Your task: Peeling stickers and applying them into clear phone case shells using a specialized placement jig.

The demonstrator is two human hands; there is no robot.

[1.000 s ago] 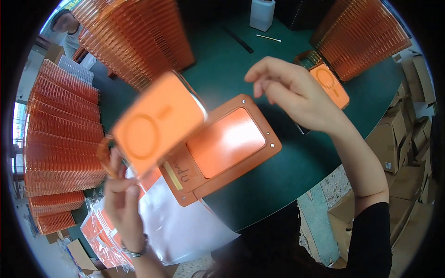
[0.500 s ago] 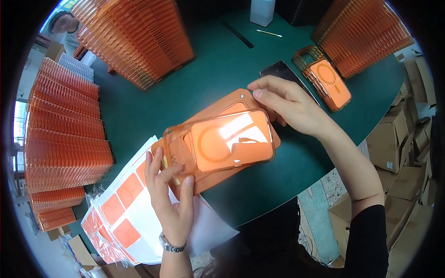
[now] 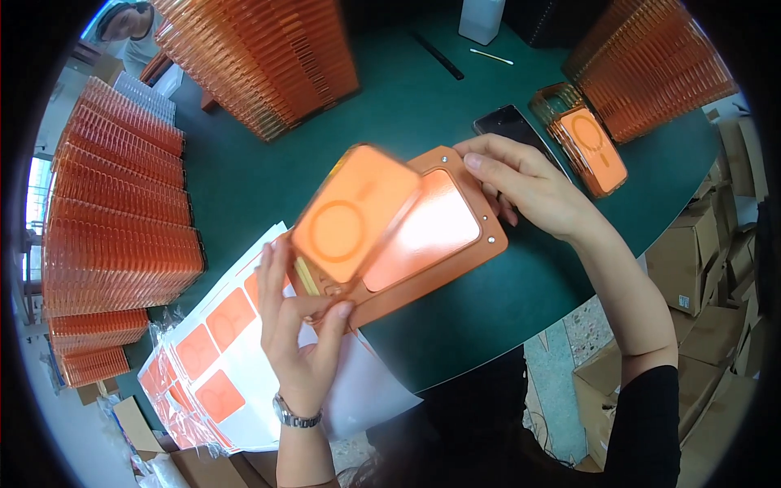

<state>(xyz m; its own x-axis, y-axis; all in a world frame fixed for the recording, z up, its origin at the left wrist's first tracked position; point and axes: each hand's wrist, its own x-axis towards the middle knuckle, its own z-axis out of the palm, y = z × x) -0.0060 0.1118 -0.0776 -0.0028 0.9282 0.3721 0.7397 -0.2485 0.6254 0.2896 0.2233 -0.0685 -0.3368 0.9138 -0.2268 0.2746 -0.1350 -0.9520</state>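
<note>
A clear orange-rimmed phone case with an orange panel and a ring mark is tilted above the left part of an orange board. My left hand, wearing a metal watch, grips the case at its near-left end between thumb and fingers. The board has small metal studs at its corners and a glossy, pale orange rectangle in its middle, partly covered by the case. At the board's far right corner, my right hand has its bent fingers closed on the edge, thumb on top.
White sheets with orange stickers lie at the left edge. Tall stacks of orange cases stand left and right. A dark phone, another case, a cotton swab and a white bottle are farther back. Cardboard boxes are at right.
My left hand has raised and turned the phone case away from the board toward the left, uncovering the glossy rectangle. The right hand stays at the board's corner. The whole view has shifted slightly.
</note>
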